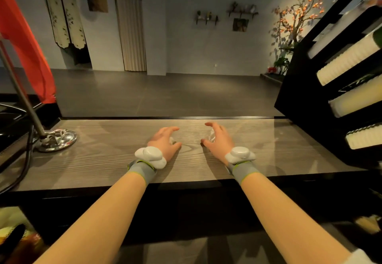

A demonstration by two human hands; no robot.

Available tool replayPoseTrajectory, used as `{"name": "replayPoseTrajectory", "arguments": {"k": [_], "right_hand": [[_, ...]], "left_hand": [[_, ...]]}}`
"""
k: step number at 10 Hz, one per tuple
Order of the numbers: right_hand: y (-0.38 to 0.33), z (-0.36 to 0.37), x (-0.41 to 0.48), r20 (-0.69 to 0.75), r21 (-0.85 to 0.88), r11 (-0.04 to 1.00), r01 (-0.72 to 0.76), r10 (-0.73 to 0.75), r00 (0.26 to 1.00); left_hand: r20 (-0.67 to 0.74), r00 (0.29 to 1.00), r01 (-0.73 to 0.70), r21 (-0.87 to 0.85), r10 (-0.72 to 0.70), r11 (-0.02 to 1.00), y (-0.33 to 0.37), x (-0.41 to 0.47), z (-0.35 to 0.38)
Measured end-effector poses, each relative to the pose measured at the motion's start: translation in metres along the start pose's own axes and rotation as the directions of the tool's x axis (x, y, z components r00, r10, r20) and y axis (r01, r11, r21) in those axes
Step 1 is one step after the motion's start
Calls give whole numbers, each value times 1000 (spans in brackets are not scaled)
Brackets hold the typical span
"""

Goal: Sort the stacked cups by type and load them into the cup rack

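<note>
My left hand (165, 140) and my right hand (217, 139) rest side by side on the wooden counter (103, 160), fingers loosely curved and spread, facing each other with a gap between them. Neither holds anything that I can make out. At the right stands the black cup rack (301, 102), tilted, with several slanted slots. Stacks of white ribbed cups (347, 63) and a smoother cream stack (355, 100) lie in its slots, and another ribbed stack (363, 138) sits lower down. No loose cups lie on the counter.
A chrome stand base (56, 139) with a slanted pole and an orange flag (24, 42) occupies the counter's left end, with a black cable beside it. Beyond the counter lies an open floor and a lit decorative tree (299, 11).
</note>
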State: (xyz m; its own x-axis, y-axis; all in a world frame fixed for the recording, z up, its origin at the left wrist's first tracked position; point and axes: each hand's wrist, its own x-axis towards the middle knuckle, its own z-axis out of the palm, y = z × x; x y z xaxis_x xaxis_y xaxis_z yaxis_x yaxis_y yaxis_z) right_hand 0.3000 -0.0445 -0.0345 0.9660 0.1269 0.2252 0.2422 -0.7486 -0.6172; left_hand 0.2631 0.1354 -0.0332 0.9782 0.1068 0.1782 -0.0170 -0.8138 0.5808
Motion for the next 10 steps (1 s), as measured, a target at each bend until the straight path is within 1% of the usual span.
{"name": "replayPoseTrajectory", "arguments": {"k": [1, 2, 3, 4, 5, 6, 7, 8, 9, 10], "right_hand": [[-2, 2, -1, 32, -62, 998, 26, -24, 999], [-2, 1, -4, 43, -86, 995, 51, -47, 998], [-4, -1, -9, 40, -61, 995, 76, -74, 996], [-3, -3, -18, 22, 0, 996, 85, -85, 996], [-3, -6, -33, 7, 64, 995, 77, -77, 997], [-3, -8, -45, 9, 144, 988, 55, -57, 998], [-4, -11, -57, 4, 221, 974, 46, -48, 999], [-2, -18, -73, -16, 354, 935, 13, -8, 1000], [1, -31, -96, -30, 561, 827, -26, 51, 998], [11, -51, -127, 27, 696, 712, -90, 99, 995]], "left_hand": [[-11, 1000, -23, 62, 23, 998, -2, -2, 2], [-44, 999, 5, 29, -4, 1000, -1, -3, 0], [-78, 996, 33, -55, -37, 998, -3, -4, 0], [-121, 991, 39, -159, -58, 986, -2, -8, 0], [-132, 985, 53, -362, -107, 931, -3, -14, -4], [-188, 974, 28, -449, -125, 893, -9, -22, -9], [-194, 972, 38, -423, -132, 905, -6, -45, -18], [-163, 972, 72, -487, -172, 871, -4, -71, -16], [-149, 961, 105, -588, -235, 802, 11, -100, -16], [-153, 941, 141, -632, -301, 762, 30, -141, -16]]}}
